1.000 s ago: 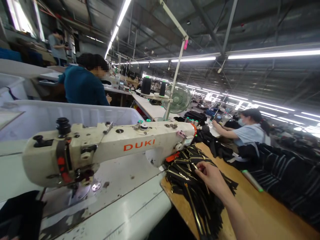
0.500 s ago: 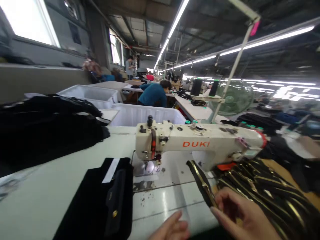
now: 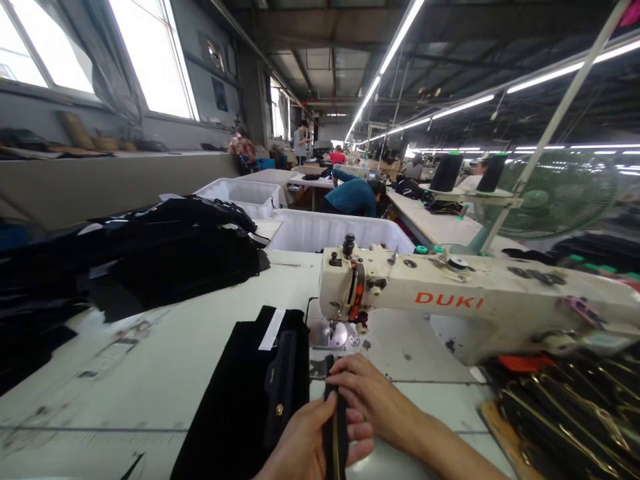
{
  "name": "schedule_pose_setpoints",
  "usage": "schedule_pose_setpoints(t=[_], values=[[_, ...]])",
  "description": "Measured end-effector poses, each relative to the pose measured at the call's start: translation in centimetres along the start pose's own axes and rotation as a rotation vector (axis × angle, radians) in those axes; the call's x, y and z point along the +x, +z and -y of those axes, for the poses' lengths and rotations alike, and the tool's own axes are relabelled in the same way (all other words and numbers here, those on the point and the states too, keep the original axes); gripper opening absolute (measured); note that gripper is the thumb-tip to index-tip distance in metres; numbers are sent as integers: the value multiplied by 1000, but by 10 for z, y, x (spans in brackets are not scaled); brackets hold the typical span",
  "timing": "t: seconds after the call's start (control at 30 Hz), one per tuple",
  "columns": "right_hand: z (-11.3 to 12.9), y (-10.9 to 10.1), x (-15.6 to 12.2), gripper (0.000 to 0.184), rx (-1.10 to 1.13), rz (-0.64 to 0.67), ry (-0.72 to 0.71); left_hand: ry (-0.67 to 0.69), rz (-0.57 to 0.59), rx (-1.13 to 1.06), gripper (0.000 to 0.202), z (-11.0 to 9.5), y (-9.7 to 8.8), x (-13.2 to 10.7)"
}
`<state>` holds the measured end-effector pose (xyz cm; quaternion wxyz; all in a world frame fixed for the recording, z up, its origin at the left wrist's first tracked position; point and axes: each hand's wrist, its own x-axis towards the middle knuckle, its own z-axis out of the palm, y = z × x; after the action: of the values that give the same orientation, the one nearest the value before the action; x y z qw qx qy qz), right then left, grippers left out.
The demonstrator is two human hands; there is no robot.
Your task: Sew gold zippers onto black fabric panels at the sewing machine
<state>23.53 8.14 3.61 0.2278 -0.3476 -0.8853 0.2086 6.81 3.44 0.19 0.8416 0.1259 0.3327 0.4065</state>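
A black zipper (image 3: pixel 336 433) with gold teeth runs between my two hands, just in front of the sewing machine (image 3: pixel 400 287). My left hand (image 3: pixel 313 433) grips it from below, thumb on top. Further up, near the zipper's far end, the fingers of my right hand (image 3: pixel 367 393) pinch it. To the left lies a black fabric piece (image 3: pixel 235 387) bearing a white strip (image 3: pixel 273 329) and a dark trim panel (image 3: pixel 280 387) with a small gold fitting. The needle area of the machine is lit, beyond my fingertips.
More gold-toothed zippers (image 3: pixel 570 413) are heaped on a brown board at the right. A pile of black fabric pieces (image 3: pixel 185 260) covers the table's left side. White bins (image 3: pixel 345 230) stand behind the machine. A co-worker in blue (image 3: pixel 353 195) bends over beyond them.
The zipper has moved left from beside the heap to in front of the needle area. My left hand, free before, now holds it too. The view has turned left.
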Motion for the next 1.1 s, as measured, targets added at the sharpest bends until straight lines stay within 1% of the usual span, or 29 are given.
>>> schedule_pose_setpoints(t=[0.03, 0.1, 0.13, 0.17, 0.2, 0.23, 0.27, 0.3, 0.33, 0.37, 0.4, 0.43, 0.47, 0.53, 0.57, 0.6, 0.67, 0.73, 0.8, 0.87, 0.93, 1.0, 1.1], values=[[-8, 6, 2, 28, -64, 3, -34, 11, 47, 122, 27, -4, -2, -5], [-21, 16, 3, 31, -187, -32, -66, 2, 179, 471, 38, -18, -9, -17], [-26, 18, 2, 33, -224, -45, -74, -17, 231, 656, 41, -28, -13, -23], [-30, 20, 1, 35, -241, -46, -79, -22, 238, 837, 43, -42, -17, -27], [-32, 19, 0, 37, -245, -37, -77, 1, 206, 1008, 43, -59, -20, -30], [-33, 18, -2, 37, -246, -28, -72, 87, 110, 1223, 46, -77, -23, -28], [-32, 16, -3, 37, -253, -20, -63, 233, -38, 1456, 48, -97, -25, -24], [-32, 15, -3, 36, -262, -17, -48, 433, -147, 1682, 39, -116, -27, -15], [-31, 14, -4, 36, -273, -17, -32, 647, -243, 1836, 33, -135, -29, -4], [-31, 15, -5, 35, -283, -20, -16, 724, -274, 1873, 35, -150, -31, 8], [-30, 16, -5, 35, -292, -28, -6, 753, -277, 1901, 42, -163, -34, 21], [-30, 18, -6, 34, -298, -37, -3, 755, -258, 1911, 45, -171, -36, 33], [-30, 20, -6, 34, -303, -46, -8, 724, -217, 1909, 42, -175, -39, 44], [-31, 23, -7, 35, -312, -66, -23, 672, -122, 1906, 27, -173, -43, 58], [-31, 25, -7, 37, -314, -74, -30, 655, -83, 1893, 23, -168, -44, 63], [-31, 25, -7, 38, -313, -79, -35, 648, -56, 1874, 23, -161, -44, 66], [-29, 24, -6, 40, -300, -84, -30, 664, -50, 1827, 28, -148, -41, 70], [-27, 21, -5, 38, -262, -80, -17, 722, -92, 1796, 30, -135, -37, 70], [-25, 18, -4, 36, -210, -80, 0, 815, -155, 1786, 37, -123, -35, 65], [-23, 16, -4, 35, -171, -73, 15, 905, -183, 1804, 45, -109, -35, 56], [-23, 15, -4, 36, -169, -60, 21, 949, -148, 1859, 44, -95, -38, 46], [-24, 16, -5, 37, -204, -54, 11, 932, -80, 1965, 46, -82, -42, 37], [-26, 21, -7, 36, -296, -97, -23, 925, 32, 2131, 58, -73, -43, 27]])
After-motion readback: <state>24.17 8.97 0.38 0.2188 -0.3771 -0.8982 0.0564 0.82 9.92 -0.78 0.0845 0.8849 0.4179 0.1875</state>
